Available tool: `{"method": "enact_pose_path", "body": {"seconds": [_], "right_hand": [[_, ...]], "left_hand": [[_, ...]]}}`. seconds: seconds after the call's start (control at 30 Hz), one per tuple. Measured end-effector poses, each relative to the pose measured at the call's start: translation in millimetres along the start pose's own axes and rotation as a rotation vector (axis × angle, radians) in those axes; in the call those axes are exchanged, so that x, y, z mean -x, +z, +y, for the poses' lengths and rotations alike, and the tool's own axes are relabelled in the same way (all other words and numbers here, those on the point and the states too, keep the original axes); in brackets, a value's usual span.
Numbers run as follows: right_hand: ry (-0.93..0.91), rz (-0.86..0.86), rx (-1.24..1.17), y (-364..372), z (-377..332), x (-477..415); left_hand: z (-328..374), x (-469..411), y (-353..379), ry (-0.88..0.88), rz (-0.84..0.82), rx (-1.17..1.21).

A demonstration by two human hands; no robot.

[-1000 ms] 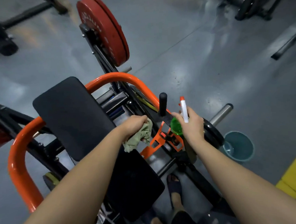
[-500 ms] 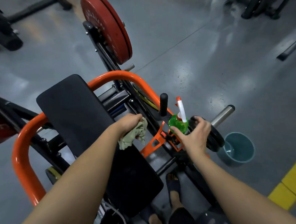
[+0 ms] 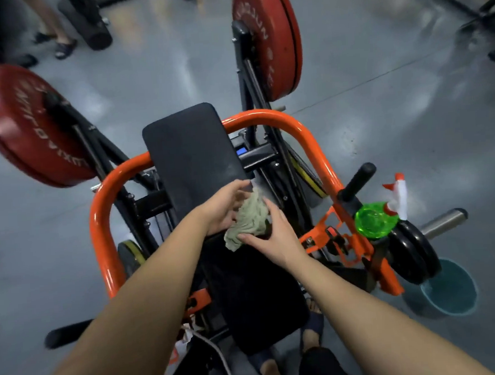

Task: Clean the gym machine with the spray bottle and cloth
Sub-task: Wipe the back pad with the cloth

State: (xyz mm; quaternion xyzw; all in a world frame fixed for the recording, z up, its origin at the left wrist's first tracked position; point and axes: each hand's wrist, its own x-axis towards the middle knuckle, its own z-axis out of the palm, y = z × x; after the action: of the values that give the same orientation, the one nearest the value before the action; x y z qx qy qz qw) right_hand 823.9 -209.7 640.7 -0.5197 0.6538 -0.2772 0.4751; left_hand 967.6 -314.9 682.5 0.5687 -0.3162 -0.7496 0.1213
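Right hand (image 3: 275, 237) has let go of the one spray bottle (image 3: 378, 218), which now stands at the right side of the gym machine (image 3: 100, 219) against two small black plates (image 3: 412, 252). This hand has crossed to the single cloth (image 3: 249, 217). It and the left hand (image 3: 221, 212) both curl round the cloth above the seat pad (image 3: 261, 296). One teal bucket (image 3: 449, 291) sits on the floor to the right. Beyond are one back pad (image 3: 192, 150) and two red weight plates (image 3: 31, 125), farthest.
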Motion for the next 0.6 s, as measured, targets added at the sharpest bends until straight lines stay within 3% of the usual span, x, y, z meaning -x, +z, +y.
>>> {"method": "enact_pose_path", "body": {"seconds": [0.23, 0.3, 0.43, 0.6], "right_hand": [[-0.038, 0.024, 0.082, 58.1, -42.3, -59.9], [-0.018, 0.13, 0.059, 62.2, -49.7, -82.9], [0.058, 0.296, 0.07, 44.7, -61.6, -139.7], [0.039, 0.327, 0.147, 19.6, -68.7, -224.4]], "left_hand": [[1.4, 9.6, -102.5, -0.057, -0.027, 0.169], [9.0, -1.9, -119.0, 0.0, 0.125, 0.015], [34.8, -35.7, -151.5, 0.181, 0.622, -0.265], [69.3, -106.0, -197.3, 0.179, 0.971, -0.305]]}}
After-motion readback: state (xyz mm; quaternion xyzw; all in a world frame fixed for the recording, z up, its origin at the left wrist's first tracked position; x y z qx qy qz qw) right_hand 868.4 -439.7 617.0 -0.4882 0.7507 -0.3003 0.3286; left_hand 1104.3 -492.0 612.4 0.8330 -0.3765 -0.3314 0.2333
